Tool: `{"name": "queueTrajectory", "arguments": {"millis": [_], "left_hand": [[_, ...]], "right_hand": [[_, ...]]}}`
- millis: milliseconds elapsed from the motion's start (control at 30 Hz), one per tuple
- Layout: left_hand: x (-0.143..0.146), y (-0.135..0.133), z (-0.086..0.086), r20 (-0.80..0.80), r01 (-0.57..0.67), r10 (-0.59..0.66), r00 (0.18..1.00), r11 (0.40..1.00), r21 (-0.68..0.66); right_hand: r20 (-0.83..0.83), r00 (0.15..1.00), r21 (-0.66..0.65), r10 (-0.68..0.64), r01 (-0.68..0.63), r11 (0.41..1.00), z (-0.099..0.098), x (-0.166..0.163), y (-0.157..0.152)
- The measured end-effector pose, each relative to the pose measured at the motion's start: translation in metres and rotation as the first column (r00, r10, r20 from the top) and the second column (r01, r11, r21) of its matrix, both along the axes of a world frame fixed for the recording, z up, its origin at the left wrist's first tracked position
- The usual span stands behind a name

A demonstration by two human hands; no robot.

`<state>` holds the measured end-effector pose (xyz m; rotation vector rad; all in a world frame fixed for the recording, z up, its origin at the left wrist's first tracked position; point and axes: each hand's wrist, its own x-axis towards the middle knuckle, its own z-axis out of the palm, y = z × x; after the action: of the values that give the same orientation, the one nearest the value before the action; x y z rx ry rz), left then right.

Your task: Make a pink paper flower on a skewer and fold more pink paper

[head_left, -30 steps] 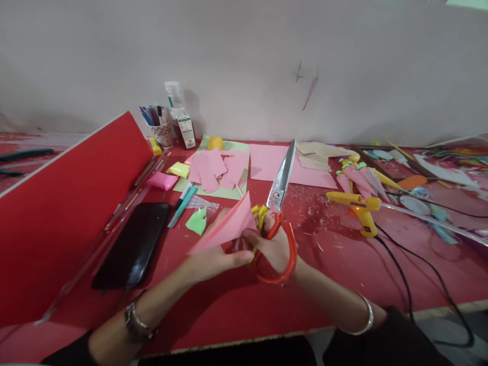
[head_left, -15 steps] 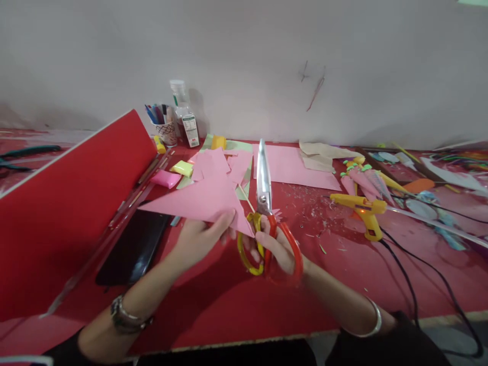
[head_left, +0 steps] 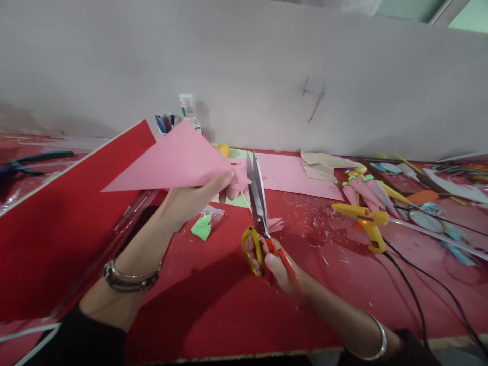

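Observation:
My left hand (head_left: 204,195) pinches a pink sheet of paper (head_left: 168,160) by its right part, thumb on top, and holds it up above the table. The sheet has a pointed end to the left and another at the top. In my right hand (head_left: 280,269) is a pair of scissors (head_left: 259,213) with one yellow and one red handle loop. Its blades point up and away, slightly apart, just right of the paper's jagged right end. Small pink paper pieces (head_left: 275,224) lie behind the scissors.
A yellow hot glue gun (head_left: 362,218) with a black cord rests at the right, near pink cones (head_left: 366,190). A red board (head_left: 76,218) leans at the left. Along the wall are a pen cup (head_left: 163,123), a bottle (head_left: 189,112) and a pink sheet (head_left: 293,173). A green scrap (head_left: 202,227) lies centrally.
My left hand has raised the pink paper up and to the left, away from the right hand. The scissors have moved slightly down and their blades have parted. The green scrap has come into view.

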<state>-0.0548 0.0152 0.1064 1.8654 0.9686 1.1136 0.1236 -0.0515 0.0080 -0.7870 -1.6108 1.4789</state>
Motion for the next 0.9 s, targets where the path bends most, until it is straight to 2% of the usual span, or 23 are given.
{"name": "queueTrajectory", "arguments": {"millis": [100,267,433,633,900], "left_hand": [[-0.004,0.006,0.004,0.02,-0.035,0.034,0.999,0.997,0.072],[-0.013,0.004,0.008,-0.067,-0.088,0.103,0.992,0.976,0.197],[-0.019,0.003,0.007,-0.063,-0.111,0.127,0.99,0.972,0.207],[-0.022,0.003,0.01,-0.097,-0.084,0.11,0.989,0.968,0.238],[-0.022,0.001,0.011,-0.128,-0.09,0.119,0.985,0.974,0.208]], "right_hand": [[-0.004,1.0,0.052,0.03,-0.029,0.998,0.002,0.002,0.001],[0.094,0.996,0.125,-0.005,-0.006,0.992,0.004,0.004,0.003],[0.135,0.991,0.16,-0.01,-0.012,0.987,0.001,0.005,0.005],[0.172,0.985,0.126,-0.015,-0.007,0.992,0.0,0.01,0.004],[0.188,0.982,0.13,-0.002,-0.023,0.991,0.001,0.012,0.005]]}}
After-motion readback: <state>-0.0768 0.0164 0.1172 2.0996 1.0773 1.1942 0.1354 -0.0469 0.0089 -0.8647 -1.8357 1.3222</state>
